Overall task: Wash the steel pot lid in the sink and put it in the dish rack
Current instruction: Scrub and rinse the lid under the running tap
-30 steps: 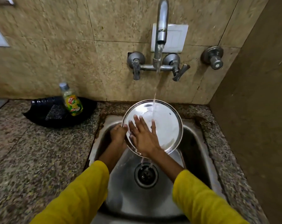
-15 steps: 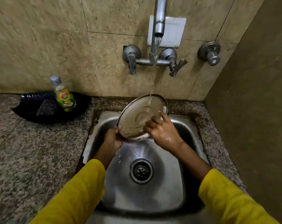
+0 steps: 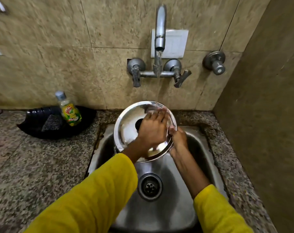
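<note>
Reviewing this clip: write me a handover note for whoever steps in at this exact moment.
Left hand: flat on the lid's face, rubbing under the stream.
Right hand: gripping the lid's right rim.
Steel lid: held tilted over the sink, knob side towards the camera, tap running onto its top edge.
Done: rinsing underway.
Left: finish rinsing, shut the tap, place the lid in the dish rack, which is not in view.

Both arms reach forward from the near edge, each in a yellow sleeve pushed back above the wrist, forearms bare. The left hand (image 3: 153, 130) lies palm down with fingers (image 3: 159, 113) spread flat and pointing to the far side, wet at the tips. The right hand (image 3: 178, 140) sits just to its right, touching it, fingers curled in a closed grip on the rim of the steel pot lid (image 3: 127, 126), knuckles up.
</note>
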